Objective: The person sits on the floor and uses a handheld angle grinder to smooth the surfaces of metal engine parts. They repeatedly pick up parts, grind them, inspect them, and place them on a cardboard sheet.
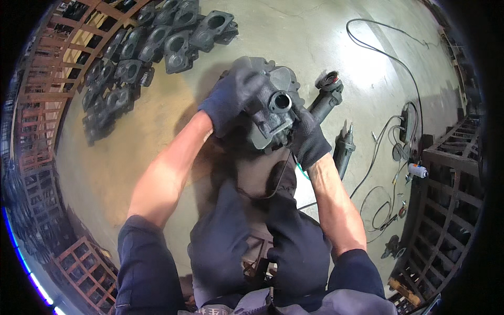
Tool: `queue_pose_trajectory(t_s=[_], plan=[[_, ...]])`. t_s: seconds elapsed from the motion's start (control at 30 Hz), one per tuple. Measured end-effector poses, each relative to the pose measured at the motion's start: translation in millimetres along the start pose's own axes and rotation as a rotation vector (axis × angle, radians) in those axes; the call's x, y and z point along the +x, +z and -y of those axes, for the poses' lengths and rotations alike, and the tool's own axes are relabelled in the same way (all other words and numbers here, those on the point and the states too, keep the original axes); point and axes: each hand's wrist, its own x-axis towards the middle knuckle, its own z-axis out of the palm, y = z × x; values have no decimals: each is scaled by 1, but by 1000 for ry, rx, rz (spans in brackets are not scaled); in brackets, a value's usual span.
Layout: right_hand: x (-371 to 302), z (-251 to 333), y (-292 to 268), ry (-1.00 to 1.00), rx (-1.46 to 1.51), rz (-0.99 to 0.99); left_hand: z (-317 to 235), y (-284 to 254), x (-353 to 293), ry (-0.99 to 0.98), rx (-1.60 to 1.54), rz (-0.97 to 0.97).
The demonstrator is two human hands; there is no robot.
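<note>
Head view: ported metal casting [271, 116] sits between the hands, over the floor [294, 31]. Left hand [236, 95] fingers grip its far-left side, right hand [311, 137] fingers its right, nearer the angle grinder [326, 103]. Long axis unclear.

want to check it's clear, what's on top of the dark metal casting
On the casting, the left hand partly covers the left side and the right hand the right edge. Whatever lies beneath the gloves is hidden.
</note>
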Motion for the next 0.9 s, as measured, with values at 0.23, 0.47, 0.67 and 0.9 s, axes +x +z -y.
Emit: queue_pose_trajectory(t_s=[0.23, 0.47, 0.67, 0.9], plan=[[-14, 4, 35, 169, -122, -188, 39, 10, 11, -291, -70, -45], [-23, 0, -7, 98, -323, 40, 37, -10, 22, -209, -8, 47], [-21, 14, -133, -84, -565, -537, 42, -20, 7, -327, -262, 36], [96, 25, -203, -134, -1361, -850, 27, -34, 2, -75, -431, -391]])
